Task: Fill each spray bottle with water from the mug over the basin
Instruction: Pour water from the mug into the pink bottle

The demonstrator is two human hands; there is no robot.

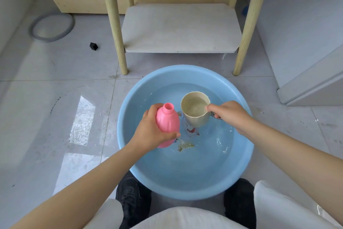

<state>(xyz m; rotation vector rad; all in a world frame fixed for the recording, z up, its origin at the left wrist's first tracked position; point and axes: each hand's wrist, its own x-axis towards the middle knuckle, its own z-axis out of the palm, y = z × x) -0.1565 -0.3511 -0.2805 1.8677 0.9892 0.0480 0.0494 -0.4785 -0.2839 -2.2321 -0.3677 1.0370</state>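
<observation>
A round blue basin (239,169) with water in it sits on the floor in front of me. My left hand (150,130) grips a pink spray bottle (167,119) without its cap, its open neck pointing up, over the basin's left side. My right hand (230,113) holds a beige mug (194,110) by its handle, thumb on the rim. The mug is upright with water inside, just right of the bottle's neck and above the water in the basin.
A wooden shelf unit (181,28) with pale legs stands just beyond the basin. A grey ring (35,32) and a small black block (93,46) lie on the wet tiled floor at left. My black shoes (132,199) flank the basin's near edge.
</observation>
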